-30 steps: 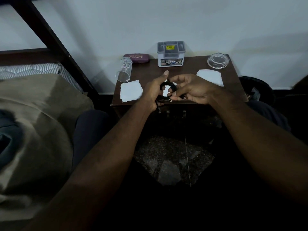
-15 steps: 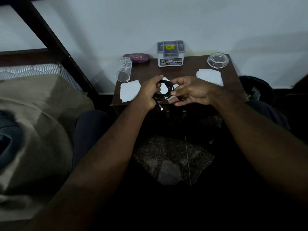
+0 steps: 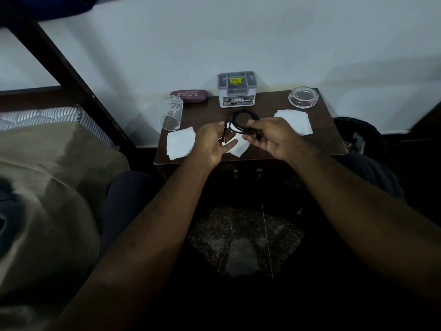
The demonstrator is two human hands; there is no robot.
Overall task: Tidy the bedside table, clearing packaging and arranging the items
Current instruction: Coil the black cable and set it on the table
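Half a second back the left hand (image 3: 213,142) was curling round the black cable coil (image 3: 238,130). Now it's opening up, palm up, fingers going straight, thumb just brushing the coil's left side. The right hand (image 3: 270,137) is doing all the holding, pinching the loops together with one plug end dangling under it. The coil's hovering between both hands over the bedside table (image 3: 267,103), just above the middle paper scrap (image 3: 238,149). I'm guessing the winding's finishing and it's getting set down next.
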